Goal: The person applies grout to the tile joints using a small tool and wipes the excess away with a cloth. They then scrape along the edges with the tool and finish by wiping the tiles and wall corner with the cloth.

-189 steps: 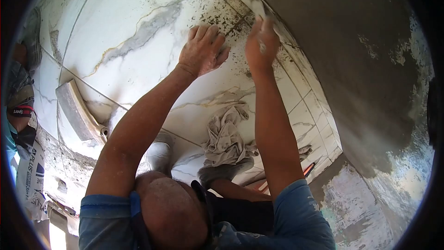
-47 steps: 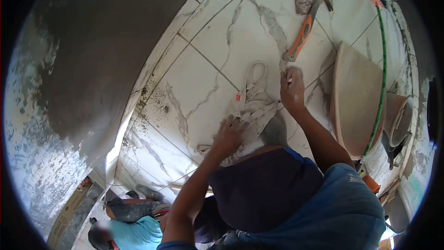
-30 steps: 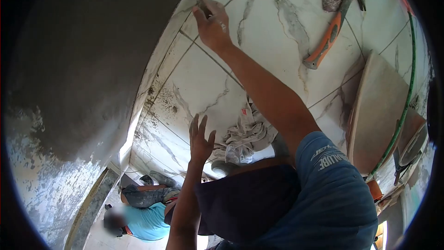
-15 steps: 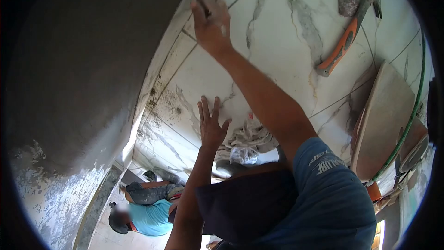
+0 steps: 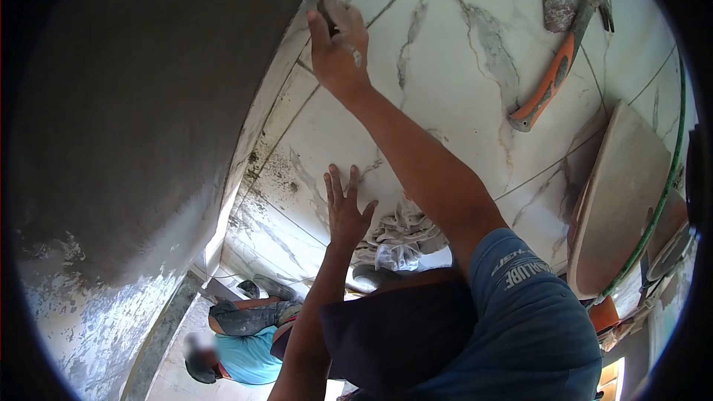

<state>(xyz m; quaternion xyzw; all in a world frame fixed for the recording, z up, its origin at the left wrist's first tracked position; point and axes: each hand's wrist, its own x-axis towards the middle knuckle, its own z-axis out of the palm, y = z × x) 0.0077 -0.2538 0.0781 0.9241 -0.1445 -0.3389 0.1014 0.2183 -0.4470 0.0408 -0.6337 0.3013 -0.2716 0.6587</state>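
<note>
My right hand (image 5: 342,52) reaches far forward to the joint where the white marbled floor tiles (image 5: 445,82) meet the dark grey wall (image 5: 141,104). Its fingers are bent round something greyish that I cannot make out, and pale smears mark the back of the hand. Nearer my body, my left hand (image 5: 346,212) lies flat on the tiles with its fingers spread and holds nothing. Just right of it is a crumpled grey cloth (image 5: 405,226) beside a piece of clear plastic (image 5: 397,256).
A claw hammer (image 5: 553,78) with an orange grip lies at upper right, next to a grey pointed piece (image 5: 557,4). A large tan board (image 5: 620,200) leans at right, crossed by a green hose (image 5: 657,215). Another person (image 5: 245,349) sits low by the wall.
The view has shifted slightly, so the floor and tools appear a little lower. My right hand stays at the wall joint and is less blurred; my left hand stays flat on the tiles.
</note>
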